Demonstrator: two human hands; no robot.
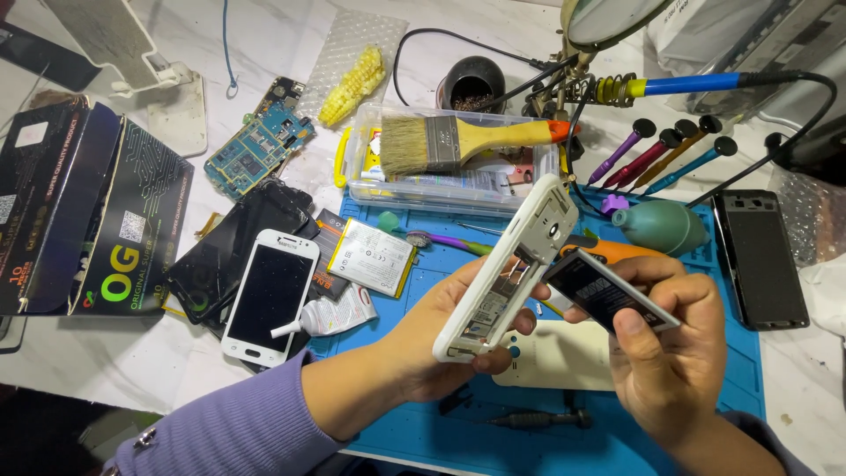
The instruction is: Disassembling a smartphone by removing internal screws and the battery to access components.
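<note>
Two things are held up above the blue mat (705,388): a white phone (507,269) with its back off, and a flat dark battery (608,291). The left hand (441,339) holds the phone by its long edges, thumb on the near side and fingers curled behind, with the open back facing right. The right hand (670,353) pinches the battery between thumb and fingers, just beside the phone's empty battery space and maybe touching its edge.

Both look light and stiff. The phone shell is thin plastic and probably bends or cracks if squeezed hard, so the long edges seem the best place to grip it. The small parts inside the open back look easy to hurt, so fingers should stay off them. The battery is smooth and may slip; its short ends or thin sides look like the safest places to hold, and it should not be bent or poked.

Under the hands, on the mat, lies a cream back cover (564,357), and a small dark screwdriver (538,420) lies nearer. To the left on the worktop (115,361) rest a white phone with a dark screen (269,295), a small glue tube (330,317) and a spare battery (370,256). Farther away sit a clear box (441,189) with a yellow-handled brush (467,141) on top, and a blue circuit board (256,145). On the right are a green air blower (661,226) and a black phone (762,260).
</note>
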